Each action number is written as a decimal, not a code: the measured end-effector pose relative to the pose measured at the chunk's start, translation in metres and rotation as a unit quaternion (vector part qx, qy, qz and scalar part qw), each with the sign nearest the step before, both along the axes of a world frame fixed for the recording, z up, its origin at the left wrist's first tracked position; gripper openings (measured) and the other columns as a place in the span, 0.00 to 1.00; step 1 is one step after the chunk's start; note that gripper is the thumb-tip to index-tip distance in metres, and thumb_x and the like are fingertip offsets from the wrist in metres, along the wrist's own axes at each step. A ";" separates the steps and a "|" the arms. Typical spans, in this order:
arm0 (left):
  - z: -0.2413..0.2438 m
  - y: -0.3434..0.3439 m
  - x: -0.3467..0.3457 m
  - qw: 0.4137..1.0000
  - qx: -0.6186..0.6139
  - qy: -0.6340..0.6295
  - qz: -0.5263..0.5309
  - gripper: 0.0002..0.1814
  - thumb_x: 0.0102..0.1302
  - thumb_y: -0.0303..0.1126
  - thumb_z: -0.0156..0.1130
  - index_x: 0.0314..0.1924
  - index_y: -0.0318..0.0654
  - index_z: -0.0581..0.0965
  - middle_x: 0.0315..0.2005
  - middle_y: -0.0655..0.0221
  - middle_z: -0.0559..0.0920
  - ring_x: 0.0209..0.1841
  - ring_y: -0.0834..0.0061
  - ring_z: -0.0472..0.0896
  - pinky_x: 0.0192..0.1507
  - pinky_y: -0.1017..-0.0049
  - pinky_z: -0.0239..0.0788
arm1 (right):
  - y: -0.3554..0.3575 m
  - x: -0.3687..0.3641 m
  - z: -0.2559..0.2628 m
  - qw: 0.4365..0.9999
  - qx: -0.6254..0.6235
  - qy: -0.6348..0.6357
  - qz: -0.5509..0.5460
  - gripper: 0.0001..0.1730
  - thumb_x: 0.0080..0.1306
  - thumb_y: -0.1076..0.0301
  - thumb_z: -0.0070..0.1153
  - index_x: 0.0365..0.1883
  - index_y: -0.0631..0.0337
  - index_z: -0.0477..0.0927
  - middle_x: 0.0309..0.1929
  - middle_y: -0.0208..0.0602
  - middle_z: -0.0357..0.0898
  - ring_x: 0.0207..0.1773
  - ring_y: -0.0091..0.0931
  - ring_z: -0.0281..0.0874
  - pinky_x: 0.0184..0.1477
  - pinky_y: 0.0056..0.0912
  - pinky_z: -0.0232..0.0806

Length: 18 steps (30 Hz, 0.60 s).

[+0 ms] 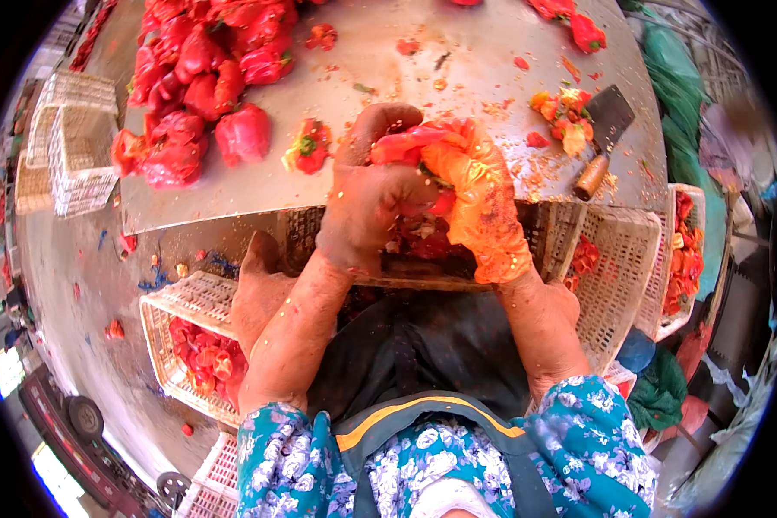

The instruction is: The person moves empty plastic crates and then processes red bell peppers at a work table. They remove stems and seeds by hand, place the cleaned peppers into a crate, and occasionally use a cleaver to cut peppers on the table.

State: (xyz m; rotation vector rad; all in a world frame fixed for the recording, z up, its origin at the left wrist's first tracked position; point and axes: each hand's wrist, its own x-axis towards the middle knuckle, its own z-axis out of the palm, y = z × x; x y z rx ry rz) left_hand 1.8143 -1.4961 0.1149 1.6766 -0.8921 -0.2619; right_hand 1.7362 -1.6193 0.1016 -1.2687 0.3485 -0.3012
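Note:
My left hand (379,188), in a brown-stained glove, is closed around one side of a red pepper (405,144) above the table's near edge. On its other side, my right hand (482,194), in an orange glove, grips the same pepper; the fingers partly hide it. A cleaver (610,123) with a wooden handle lies on the metal table (388,78) to the right, beside a heap of pepper cores (566,120). One core with a green stem (307,146) lies left of my hands. Whole red peppers (207,71) are piled at the upper left, a single one (243,135) at the pile's near edge.
Below my hands, a plastic crate (304,239) holds red pieces. Another crate of peppers (191,291) stands at lower left, with more crates (621,259) at right. Stacked empty crates (81,162) stand far left. Green netting (673,71) hangs beyond the table's right edge.

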 end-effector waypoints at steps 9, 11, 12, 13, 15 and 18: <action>-0.001 -0.011 0.001 0.848 -0.251 0.433 0.174 0.22 0.50 0.17 0.62 0.48 0.38 0.74 0.41 0.68 0.76 0.42 0.75 0.77 0.46 0.75 0.73 | 0.016 0.008 -0.010 0.989 0.108 -0.076 0.071 0.22 0.69 0.68 0.53 0.62 0.61 0.72 0.53 0.36 0.77 0.52 0.28 0.78 0.44 0.31 0.77; 0.019 -0.007 -0.001 0.940 -0.128 0.268 0.167 0.22 0.51 0.18 0.63 0.49 0.40 0.74 0.42 0.67 0.76 0.42 0.73 0.78 0.47 0.74 0.74 | 0.012 0.006 -0.007 0.938 0.333 -0.024 0.098 0.22 0.74 0.59 0.47 0.62 0.60 0.72 0.53 0.38 0.79 0.49 0.29 0.80 0.39 0.33 0.78; 0.012 0.000 0.005 0.987 -0.059 0.058 0.137 0.24 0.52 0.17 0.62 0.51 0.39 0.74 0.43 0.66 0.77 0.42 0.72 0.79 0.47 0.73 0.74 | 0.012 0.007 -0.007 0.901 0.425 0.020 0.087 0.24 0.76 0.54 0.43 0.62 0.58 0.73 0.53 0.38 0.79 0.48 0.29 0.81 0.37 0.32 0.77; 0.006 0.002 0.009 0.983 0.007 -0.154 0.096 0.25 0.53 0.17 0.61 0.53 0.39 0.73 0.44 0.64 0.78 0.42 0.70 0.81 0.47 0.72 0.75 | 0.011 0.008 -0.011 0.908 0.412 0.013 0.080 0.23 0.75 0.55 0.45 0.62 0.57 0.73 0.52 0.37 0.79 0.47 0.28 0.81 0.35 0.32 0.77; 0.003 -0.002 0.006 0.992 -0.064 -0.049 0.099 0.26 0.55 0.21 0.62 0.56 0.39 0.72 0.46 0.65 0.77 0.43 0.71 0.80 0.47 0.74 0.75 | 0.010 0.007 -0.015 0.919 0.387 0.001 0.069 0.21 0.74 0.57 0.48 0.60 0.56 0.74 0.49 0.34 0.80 0.44 0.25 0.81 0.33 0.30 0.76; 0.002 -0.005 0.002 0.894 -0.209 0.381 0.112 0.24 0.58 0.24 0.60 0.57 0.35 0.71 0.44 0.67 0.78 0.46 0.76 0.78 0.50 0.74 0.72 | 0.004 0.001 0.004 0.992 0.113 0.016 0.058 0.15 0.70 0.70 0.51 0.54 0.60 0.76 0.40 0.27 0.79 0.39 0.17 0.76 0.33 0.24 0.72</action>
